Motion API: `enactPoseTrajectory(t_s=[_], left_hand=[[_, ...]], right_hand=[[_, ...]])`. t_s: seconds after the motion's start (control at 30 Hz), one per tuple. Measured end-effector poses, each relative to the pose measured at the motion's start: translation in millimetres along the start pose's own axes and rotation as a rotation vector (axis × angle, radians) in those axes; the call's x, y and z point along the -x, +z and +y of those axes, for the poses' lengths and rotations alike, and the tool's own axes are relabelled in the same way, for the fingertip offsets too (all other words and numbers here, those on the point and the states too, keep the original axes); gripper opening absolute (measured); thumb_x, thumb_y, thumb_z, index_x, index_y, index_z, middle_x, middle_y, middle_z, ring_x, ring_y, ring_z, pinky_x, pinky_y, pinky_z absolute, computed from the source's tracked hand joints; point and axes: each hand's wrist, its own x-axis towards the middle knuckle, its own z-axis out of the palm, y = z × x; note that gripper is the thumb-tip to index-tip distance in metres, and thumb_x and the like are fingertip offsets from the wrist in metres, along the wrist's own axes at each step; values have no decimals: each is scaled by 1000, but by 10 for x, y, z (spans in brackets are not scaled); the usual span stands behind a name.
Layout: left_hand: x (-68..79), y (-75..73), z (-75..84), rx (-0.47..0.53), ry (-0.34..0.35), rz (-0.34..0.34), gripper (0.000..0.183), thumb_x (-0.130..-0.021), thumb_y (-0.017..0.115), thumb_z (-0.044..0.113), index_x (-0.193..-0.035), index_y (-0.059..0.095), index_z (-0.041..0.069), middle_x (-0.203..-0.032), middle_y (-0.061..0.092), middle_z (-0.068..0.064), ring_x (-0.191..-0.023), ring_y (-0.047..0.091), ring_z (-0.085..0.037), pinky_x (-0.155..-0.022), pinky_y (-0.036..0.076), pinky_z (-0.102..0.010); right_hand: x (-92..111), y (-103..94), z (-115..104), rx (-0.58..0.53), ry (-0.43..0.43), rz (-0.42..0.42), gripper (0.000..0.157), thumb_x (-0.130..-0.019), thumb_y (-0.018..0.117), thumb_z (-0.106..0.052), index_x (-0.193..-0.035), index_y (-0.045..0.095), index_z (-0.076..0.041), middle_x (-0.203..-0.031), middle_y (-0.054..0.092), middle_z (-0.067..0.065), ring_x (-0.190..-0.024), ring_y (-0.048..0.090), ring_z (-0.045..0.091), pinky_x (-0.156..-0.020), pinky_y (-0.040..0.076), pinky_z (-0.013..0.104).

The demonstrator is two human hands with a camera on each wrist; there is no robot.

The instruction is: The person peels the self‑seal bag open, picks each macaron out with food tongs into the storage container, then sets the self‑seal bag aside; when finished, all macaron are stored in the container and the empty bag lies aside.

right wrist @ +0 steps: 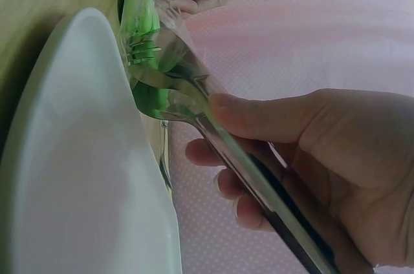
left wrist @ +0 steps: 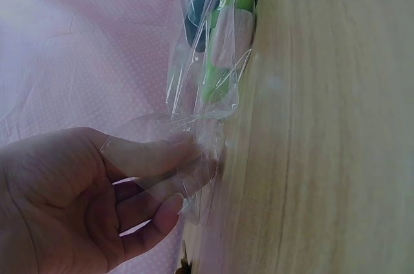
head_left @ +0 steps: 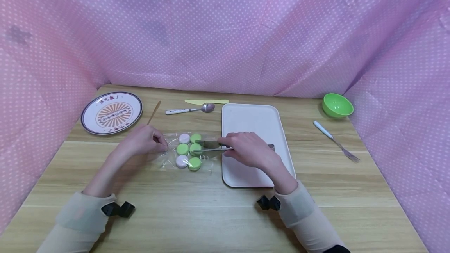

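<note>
A clear plastic bag (head_left: pixel 166 164) of several green and pale lilac macarons (head_left: pixel 182 161) lies on the wooden table. My left hand (head_left: pixel 142 140) pinches the gathered left end of this bag between thumb and fingers. From the other side, my right hand (head_left: pixel 247 148) grips metal tongs (right wrist: pixel 239 170) over the white tray (head_left: pixel 249 118). The tongs' arms reach left into the bag, spread apart, with their tips around a green macaron (head_left: pixel 195 149) in the right-hand column. Tines show on one tip in the right wrist view.
A patterned plate (head_left: pixel 88 114) and a thin brown stick (head_left: pixel 154 111) lie at the left. Behind the bag are a spoon (head_left: pixel 208 107) and a yellow knife (head_left: pixel 207 101). A green bowl (head_left: pixel 337 106) and a fork (head_left: pixel 332 137) are at the right. Pink dotted cloth (head_left: pixel 225 30) surrounds the table.
</note>
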Motion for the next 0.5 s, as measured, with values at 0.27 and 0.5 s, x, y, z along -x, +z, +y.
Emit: enactPoseTrajectory(t_s=[0.27,0.5], left_hand=[[3,-2,8,3,-6,-3,8,-75,76,26,-71,71,30,-75,70,12,-75,60,-9,-74,46,-31],[-1,-8,1,4,-1,-9,7,-76,75,25,-71,71,28,-75,70,12,-74,59,-8,-73,46,-31]], right_hand=[[35,-43,11,1,4,8,33,-86,68,-29,-118,61,-32,-80,56,-16,-63,49,6,-56,40,25],[157,-145,117,-26,36,20,31,-86,68,-27,-115,62,-35,-81,56,-18,-64,48,5,-60,41,24]])
